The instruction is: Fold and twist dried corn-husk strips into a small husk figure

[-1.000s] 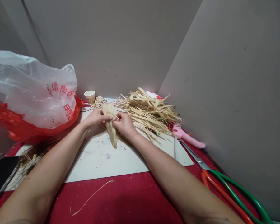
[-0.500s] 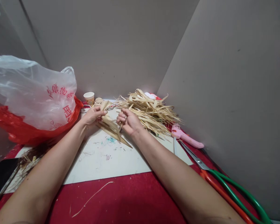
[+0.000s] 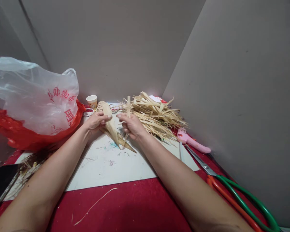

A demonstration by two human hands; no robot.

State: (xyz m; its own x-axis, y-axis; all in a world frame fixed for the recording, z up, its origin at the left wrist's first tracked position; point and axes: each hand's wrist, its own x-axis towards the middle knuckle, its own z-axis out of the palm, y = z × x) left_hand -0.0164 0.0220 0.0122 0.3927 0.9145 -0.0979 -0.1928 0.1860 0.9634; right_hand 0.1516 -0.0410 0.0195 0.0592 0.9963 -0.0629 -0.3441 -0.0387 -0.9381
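Paper cup (image 3: 91, 102) near plastic bag (image 3: 36, 96)

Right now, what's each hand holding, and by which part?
Left hand: broad dry leaf, by its upper part. Right hand: narrow strip, partway along.

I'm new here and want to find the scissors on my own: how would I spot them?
Start with the white sheet on the red surface, and go to its right-hand side. There, the big scissors lie with blades pointing away from you. One handle loop is green and the other orange-red, unlike the pink tool just beyond.
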